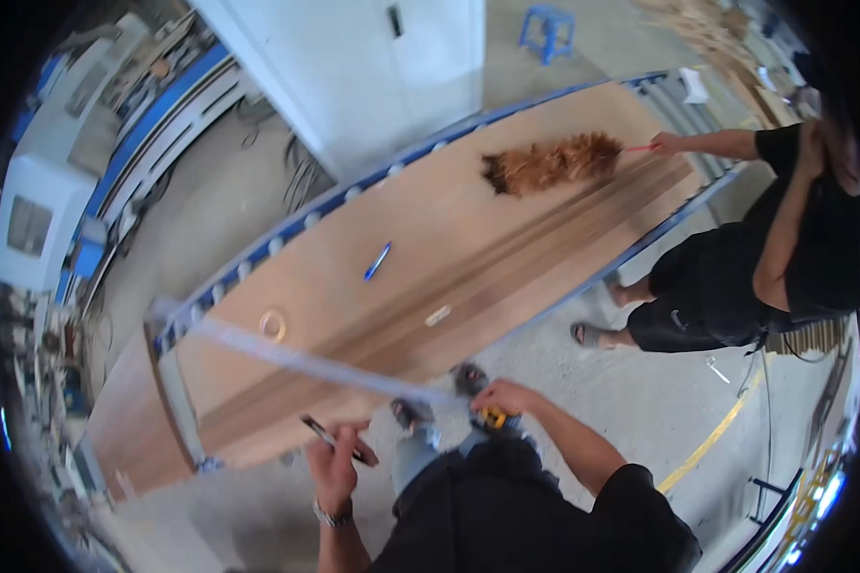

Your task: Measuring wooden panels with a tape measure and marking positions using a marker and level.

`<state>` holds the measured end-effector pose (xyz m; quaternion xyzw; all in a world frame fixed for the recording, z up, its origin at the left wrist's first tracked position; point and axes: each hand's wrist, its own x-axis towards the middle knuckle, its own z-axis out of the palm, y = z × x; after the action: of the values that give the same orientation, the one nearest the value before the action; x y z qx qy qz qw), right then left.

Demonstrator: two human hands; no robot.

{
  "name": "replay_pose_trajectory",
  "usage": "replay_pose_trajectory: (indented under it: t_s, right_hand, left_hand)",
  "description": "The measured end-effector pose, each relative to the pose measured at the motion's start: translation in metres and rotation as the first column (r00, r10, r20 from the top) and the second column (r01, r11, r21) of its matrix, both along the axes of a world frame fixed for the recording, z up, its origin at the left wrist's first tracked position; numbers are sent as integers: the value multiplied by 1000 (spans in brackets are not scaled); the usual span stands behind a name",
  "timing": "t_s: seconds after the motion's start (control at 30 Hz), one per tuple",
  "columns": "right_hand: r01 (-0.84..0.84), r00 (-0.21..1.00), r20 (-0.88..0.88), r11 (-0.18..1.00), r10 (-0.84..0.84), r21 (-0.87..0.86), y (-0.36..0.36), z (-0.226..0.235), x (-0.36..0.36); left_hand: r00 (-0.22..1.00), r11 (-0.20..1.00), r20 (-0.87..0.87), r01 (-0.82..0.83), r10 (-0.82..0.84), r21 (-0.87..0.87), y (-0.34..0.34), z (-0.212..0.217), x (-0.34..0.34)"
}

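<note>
While the tape measure blade [306, 361] runs out across the near end of the wood panel [430, 248], the work in hand looks like a width measurement, with marking probably to follow. At the far left a grey machine cabinet [31, 224] stands by a long blue and white rail [158, 119], with cluttered shelves below it at the picture's rim. Moving right, the blade's tip reaches the panel's far edge near the blue roller frame [287, 229], and a small roll of tape [273, 325] lies on the wood just beyond it. The person's left hand [336, 463] is closed around a dark pencil [330, 439], held off the near edge and not touching the panel. The right hand [503, 399] is closed on the yellow tape measure case [492, 417] at the near edge. The next move, as a guess, calls for a taut, square blade and the pencil tip brought to the reading. Further right a blue pen [376, 261] and a small pale block [438, 315] rest on the board. Beyond them a brown feather duster [549, 164] lies on the far end, its red handle in the hand of a second person [774, 248] in black. A blue stool [548, 29] stands by the white wall [354, 67], and a yellow line [712, 439] crosses the concrete floor [631, 392]
</note>
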<state>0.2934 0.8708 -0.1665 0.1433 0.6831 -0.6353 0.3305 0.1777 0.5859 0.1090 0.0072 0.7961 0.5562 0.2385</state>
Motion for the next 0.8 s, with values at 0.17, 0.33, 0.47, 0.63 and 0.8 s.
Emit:
replay_pose_trajectory:
  t_s: [0.17, 0.33, 0.47, 0.63, 0.8]
  right_hand:
    - [346, 935, 129, 929, -330, -130, 19, -1, -3]
    - [425, 892, 222, 899, -395, -108, 35, -1, 17]
    - [505, 827, 295, 863, -478, -19, 38, -20, 45]
    - [621, 742, 323, 784, -588, -2, 38, -24, 58]
    - [627, 745, 225, 774, -628, 86, 36, -31, 53]
  left_hand:
    - [793, 367, -599, 592, -107, 718, 76, 119, -23]
    - [556, -290, -779, 725, -290, 625, 113, 149, -40]
    - [732, -323, -646, 570, -219, 755, 124, 152, -20]
    - [787, -358, -580, 490, -212, 795, 131, 158, -17]
    - [666, -389, -741, 663, -85, 640, 141, 164, -26]
